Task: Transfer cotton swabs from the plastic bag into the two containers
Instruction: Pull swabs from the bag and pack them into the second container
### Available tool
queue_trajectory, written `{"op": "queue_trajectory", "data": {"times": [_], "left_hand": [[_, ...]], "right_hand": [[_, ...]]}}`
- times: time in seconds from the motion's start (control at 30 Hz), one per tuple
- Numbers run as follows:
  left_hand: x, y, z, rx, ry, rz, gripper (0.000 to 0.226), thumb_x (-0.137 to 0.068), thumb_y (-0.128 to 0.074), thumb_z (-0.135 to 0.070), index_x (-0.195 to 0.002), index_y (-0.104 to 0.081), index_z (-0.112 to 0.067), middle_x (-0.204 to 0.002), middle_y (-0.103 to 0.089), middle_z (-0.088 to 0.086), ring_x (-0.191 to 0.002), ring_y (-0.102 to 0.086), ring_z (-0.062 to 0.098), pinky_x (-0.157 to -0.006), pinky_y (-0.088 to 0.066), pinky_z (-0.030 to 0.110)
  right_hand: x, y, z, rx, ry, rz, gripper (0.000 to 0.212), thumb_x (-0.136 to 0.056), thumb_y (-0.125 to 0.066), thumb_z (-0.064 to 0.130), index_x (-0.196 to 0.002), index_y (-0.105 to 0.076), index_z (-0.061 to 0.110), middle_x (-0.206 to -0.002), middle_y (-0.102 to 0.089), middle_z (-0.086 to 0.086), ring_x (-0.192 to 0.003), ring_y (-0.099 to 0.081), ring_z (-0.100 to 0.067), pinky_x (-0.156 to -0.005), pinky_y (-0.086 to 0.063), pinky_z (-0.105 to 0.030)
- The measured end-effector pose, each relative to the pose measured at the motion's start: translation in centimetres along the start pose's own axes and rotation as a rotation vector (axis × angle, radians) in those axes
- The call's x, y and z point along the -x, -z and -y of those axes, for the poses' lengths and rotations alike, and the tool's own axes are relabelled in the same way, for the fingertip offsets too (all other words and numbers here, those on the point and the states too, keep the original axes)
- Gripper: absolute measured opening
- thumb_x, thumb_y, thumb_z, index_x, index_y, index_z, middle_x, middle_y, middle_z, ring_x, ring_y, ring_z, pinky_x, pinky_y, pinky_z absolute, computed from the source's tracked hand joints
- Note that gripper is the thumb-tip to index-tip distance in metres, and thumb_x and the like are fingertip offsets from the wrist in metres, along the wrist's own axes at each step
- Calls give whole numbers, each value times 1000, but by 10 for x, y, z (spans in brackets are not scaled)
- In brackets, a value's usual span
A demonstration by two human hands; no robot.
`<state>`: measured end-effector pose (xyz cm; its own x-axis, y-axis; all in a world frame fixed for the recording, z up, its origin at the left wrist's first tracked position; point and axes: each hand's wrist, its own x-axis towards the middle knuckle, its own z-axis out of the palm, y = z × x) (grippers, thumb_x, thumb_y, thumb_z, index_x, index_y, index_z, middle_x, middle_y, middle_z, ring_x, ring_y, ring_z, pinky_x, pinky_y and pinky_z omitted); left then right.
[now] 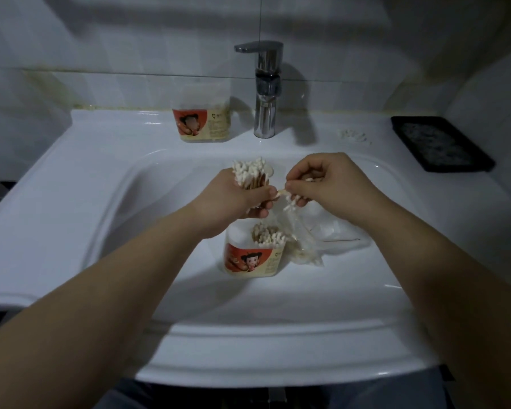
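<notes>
left hand [236, 202] grips a swab bundle [250, 175], fingers curled round the sticks; right hand [322, 181] pinches a few swabs [291, 202] between thumb and fingertips; part-filled container [252, 258] stands mid-basin of the sink [101, 160], bag [331, 240] just beside its right; second container [201, 119] on the back edge, left of the tap [267, 93].

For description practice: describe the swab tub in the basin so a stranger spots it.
Find the white sink under the chrome tap. In its basin stands a clear plastic tub with a red cartoon label. Unlike its twin by the tap, it stands beside a crumpled clear bag.
</notes>
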<state>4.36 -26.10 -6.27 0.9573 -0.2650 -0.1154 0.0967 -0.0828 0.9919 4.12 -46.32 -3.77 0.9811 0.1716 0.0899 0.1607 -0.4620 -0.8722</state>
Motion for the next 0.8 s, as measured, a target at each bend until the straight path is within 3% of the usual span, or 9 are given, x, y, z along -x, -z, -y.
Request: {"op": "queue_trajectory", "data": {"times": [0.13,0.27,0.4,0.57,0.67,0.8], "left_hand": [[-1,1,3,-38,37,19,19,-97,-68,-13,-110,-67,0,-91,-74,6,-79,-69,14,-76,-60,32],[2,-1,4,-23,41,125,17,-102,-60,-18,-106,-67,-3,-91,-72,7,-82,-67,17,-88,-61,46],[3,-3,6,-54,48,157,21,-102,-61,-20,-113,-65,-2,-89,-73,2,-79,-63,19,-75,-57,34],[5,-4,8,-165,23,185,11,-93,-71,-27,-90,-69,-17,-78,-63,5,-74,-60,25,-74,-51,45],[4,-7,8,-167,39,148,19,-98,-67,-25,-83,-64,-13,-72,-59,7,-69,-59,24,-74,-51,47],[1,-6,6,-46,124,51,22,-99,-65,-30,-96,-63,-8,-77,-65,6,-68,-65,20,-73,-60,38]], "right_hand": [[1,7,2,-134,-29,-33,12,-83,-78,-3,-93,-72,-2,-76,-71,-19,-60,-69,-19,-64,-58,-25],[1,5,3,-75,14,-42,13,-80,-82,0,-87,-73,7,-72,-72,-13,-60,-70,-21,-65,-58,-26],[1,2,3,12,83,-52,15,-78,-85,5,-82,-75,16,-68,-73,-4,-61,-72,-20,-65,-57,-24],[4,-1,3,103,148,10,17,-78,-84,6,-81,-76,20,-71,-74,4,-61,-72,-16,-67,-56,-22],[2,-3,0,63,134,-3,14,-81,-83,8,-90,-77,16,-75,-74,0,-64,-73,-17,-69,-57,-24],[-2,-2,-3,-40,93,-53,19,-92,-70,4,-107,-76,13,-92,-78,-3,-75,-75,-17,-74,-60,-25]]}}
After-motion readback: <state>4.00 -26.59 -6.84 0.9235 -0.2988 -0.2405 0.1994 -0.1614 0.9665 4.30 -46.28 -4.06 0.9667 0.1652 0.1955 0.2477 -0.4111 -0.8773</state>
